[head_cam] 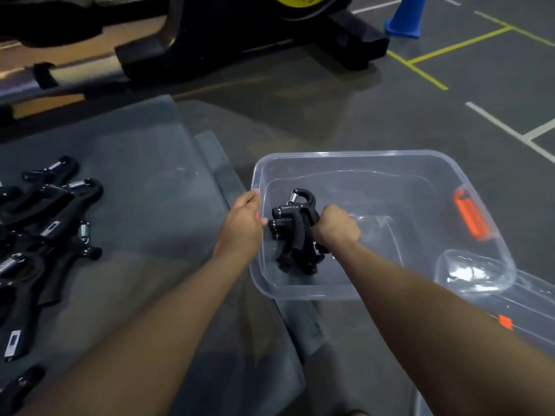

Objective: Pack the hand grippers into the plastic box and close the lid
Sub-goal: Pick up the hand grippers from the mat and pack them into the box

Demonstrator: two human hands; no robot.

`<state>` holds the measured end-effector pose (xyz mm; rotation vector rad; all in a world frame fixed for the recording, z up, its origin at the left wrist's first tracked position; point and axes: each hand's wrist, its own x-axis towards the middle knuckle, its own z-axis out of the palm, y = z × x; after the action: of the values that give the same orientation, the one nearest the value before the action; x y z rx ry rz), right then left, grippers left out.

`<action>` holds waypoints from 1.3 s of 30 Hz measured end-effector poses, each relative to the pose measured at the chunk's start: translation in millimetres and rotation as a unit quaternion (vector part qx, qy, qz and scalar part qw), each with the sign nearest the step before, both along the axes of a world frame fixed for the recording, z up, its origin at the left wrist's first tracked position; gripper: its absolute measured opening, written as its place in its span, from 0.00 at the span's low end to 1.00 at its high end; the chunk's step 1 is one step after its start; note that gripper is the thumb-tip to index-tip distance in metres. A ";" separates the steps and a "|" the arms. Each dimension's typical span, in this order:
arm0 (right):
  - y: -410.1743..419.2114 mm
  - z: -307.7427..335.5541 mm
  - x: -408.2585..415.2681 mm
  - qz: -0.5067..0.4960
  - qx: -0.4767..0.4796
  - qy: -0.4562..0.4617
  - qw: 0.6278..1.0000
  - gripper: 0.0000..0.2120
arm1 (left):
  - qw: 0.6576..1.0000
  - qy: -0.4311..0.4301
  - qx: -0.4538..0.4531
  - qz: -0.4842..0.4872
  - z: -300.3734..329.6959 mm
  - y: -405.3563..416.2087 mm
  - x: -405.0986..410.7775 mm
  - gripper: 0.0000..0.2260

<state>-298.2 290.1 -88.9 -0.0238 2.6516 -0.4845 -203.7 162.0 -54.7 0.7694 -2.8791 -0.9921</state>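
A clear plastic box [375, 159] with an orange latch [471, 216] stands on the floor, open. My right hand [336, 228] reaches inside it, closed around a bundle of black hand grippers [295, 232] with metal springs, low over the box's left half. My left hand [244, 219] grips the box's left rim. A pile of several more black hand grippers [45, 235] lies on the grey mat [144, 205] at the far left. The clear lid [528, 313] with an orange clip lies partly under the box at the lower right.
A black exercise machine base [240, 34] stands at the back. A blue cone [405, 18] stands on the grey floor at the upper right, among yellow and white floor lines. The mat's edge [228, 181] runs right beside the box.
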 end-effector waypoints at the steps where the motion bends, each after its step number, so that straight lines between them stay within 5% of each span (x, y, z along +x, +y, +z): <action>1: -1.8 -2.2 0.3 -0.001 0.003 -0.001 1.000 0.05 | 1.000 -0.001 0.000 -0.002 0.2 -0.3 -0.1 0.24; 10: -9.1 -16.3 2.9 -0.006 -0.002 -0.016 1.000 0.14 | 1.000 -0.013 0.022 -0.012 1.2 -5.7 -0.7 0.24; 21: 3.2 -24.2 -0.6 -0.014 -0.144 -0.074 0.987 0.16 | 1.000 -0.004 0.023 -0.018 -0.5 -5.7 -0.8 0.24; 27: -2.4 5.8 -0.2 -0.031 -0.292 -0.031 0.955 0.22 | 0.999 -0.013 0.023 -0.033 1.6 -6.0 7.7 0.23; 33: -18.9 52.7 36.7 -0.008 -0.322 -0.013 0.947 0.23 | 0.999 -0.017 -0.036 0.000 30.2 -18.2 59.4 0.19; 39: -63.6 93.1 122.3 0.121 -0.303 -0.046 0.944 0.21 | 0.995 -0.027 -0.033 0.091 51.0 -47.7 162.2 0.17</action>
<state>-175.9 226.5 4.2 -0.4942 2.2651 -1.1584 -41.6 114.3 -3.7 1.0452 -2.8059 -0.8651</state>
